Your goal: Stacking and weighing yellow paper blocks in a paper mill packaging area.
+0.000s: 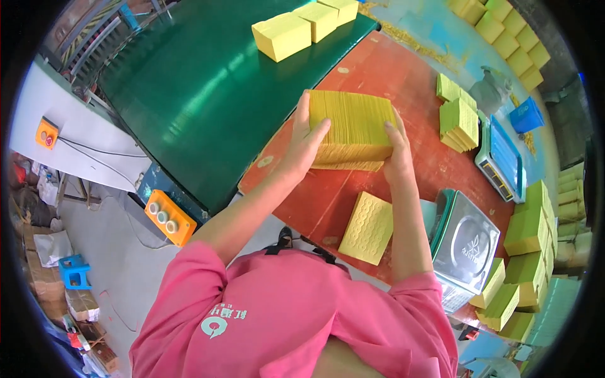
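Note:
Between my two palms is a thick stack of yellow paper sheets (350, 129), its many layered edges facing up toward me. My left hand (307, 137) presses its left side, thumb along the near face. On the opposite side my right hand (397, 146) grips it the same way. The stack is over the red tabletop (296, 196); whether it rests there or is lifted, I cannot tell. A smaller embossed yellow paper stack (367, 228) lies nearer to me, beside my right forearm.
A green conveyor belt (189, 107) runs at the left, carrying yellow paper blocks (282, 36). Orange button box (169, 217) at its near corner. Right: a digital scale (501, 157), small paper stacks (459, 125), a clear plastic bin (469, 236), a blue cup (527, 116), piled yellow blocks (528, 233).

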